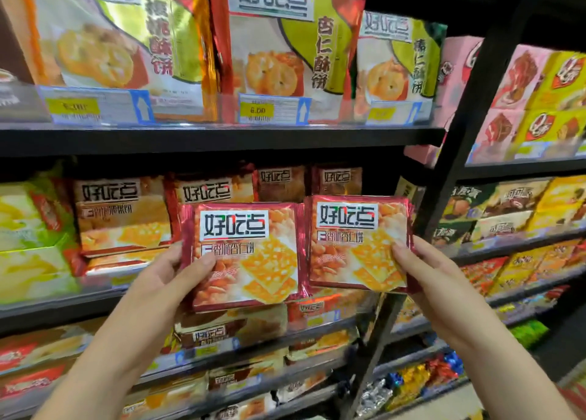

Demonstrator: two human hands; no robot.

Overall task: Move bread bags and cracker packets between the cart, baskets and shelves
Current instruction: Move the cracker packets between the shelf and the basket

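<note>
1. Cracker packet 1 (250,261) is pinched at its left edge by the left hand (172,273), with the thumb clamped on the front.
2. Cracker packet 2 (355,245) is clamped likewise at its right edge by the right hand (425,261).
3. Both packets are held between the 2 thumbs, edge to edge, with stacked packets (123,219) behind the fingers.
</note>
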